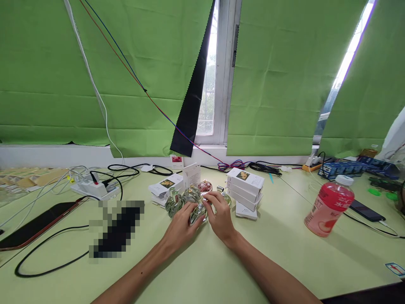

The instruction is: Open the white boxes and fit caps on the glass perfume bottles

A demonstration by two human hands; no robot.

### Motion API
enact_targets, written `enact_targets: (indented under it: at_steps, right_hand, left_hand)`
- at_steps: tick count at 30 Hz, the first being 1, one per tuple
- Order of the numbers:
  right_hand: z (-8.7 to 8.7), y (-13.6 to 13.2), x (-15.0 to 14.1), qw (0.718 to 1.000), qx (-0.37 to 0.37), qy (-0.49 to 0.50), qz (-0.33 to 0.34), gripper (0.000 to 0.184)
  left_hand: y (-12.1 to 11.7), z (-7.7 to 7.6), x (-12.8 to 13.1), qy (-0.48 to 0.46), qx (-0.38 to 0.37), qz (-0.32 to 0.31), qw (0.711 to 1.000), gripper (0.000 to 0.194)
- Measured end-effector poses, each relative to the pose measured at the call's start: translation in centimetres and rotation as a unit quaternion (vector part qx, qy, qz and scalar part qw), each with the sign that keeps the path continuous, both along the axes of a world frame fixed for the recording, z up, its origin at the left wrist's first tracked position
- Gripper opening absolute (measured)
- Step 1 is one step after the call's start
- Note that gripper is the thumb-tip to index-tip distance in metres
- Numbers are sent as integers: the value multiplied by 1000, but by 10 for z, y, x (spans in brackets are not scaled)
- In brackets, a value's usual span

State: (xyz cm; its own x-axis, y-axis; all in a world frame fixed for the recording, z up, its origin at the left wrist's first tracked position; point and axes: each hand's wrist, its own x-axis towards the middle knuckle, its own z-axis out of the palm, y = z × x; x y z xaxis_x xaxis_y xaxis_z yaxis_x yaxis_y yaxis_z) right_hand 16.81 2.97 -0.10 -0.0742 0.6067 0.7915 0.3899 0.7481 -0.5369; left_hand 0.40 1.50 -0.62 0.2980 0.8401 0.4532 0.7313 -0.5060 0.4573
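Both my hands meet at the middle of the pale green table (284, 261). My left hand (182, 223) curls round a small shiny glass bottle (198, 214), and my right hand (220, 213) pinches the same bottle from the right side. Several more small glass bottles (182, 198) cluster just behind my left hand. A reddish bottle (205, 185) stands behind them. White boxes with gold prints lie on the left (164, 188) and in a stack on the right (245, 185).
A pink drink bottle (329, 207) stands at the right. A dark phone (34, 226), a white power strip (95, 188) and loose cables (47, 249) lie at the left. Another phone (367, 210) lies far right. Green curtains hang behind.
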Motion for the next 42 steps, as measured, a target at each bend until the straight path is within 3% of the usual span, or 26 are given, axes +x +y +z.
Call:
enact_targets:
  at_steps: [13, 23, 42]
  right_hand:
    - [-7, 3, -2, 998, 48, 3, 29, 24]
    - [-7, 2, -4, 996, 70, 19, 47, 13]
    - [-14, 6, -13, 993, 100, 53, 25, 10]
  left_hand:
    - [-1, 1, 1, -15, 22, -17, 1000, 24]
    - [0, 1, 1, -16, 20, -26, 999, 22]
    - [2, -2, 1, -14, 41, -32, 999, 15]
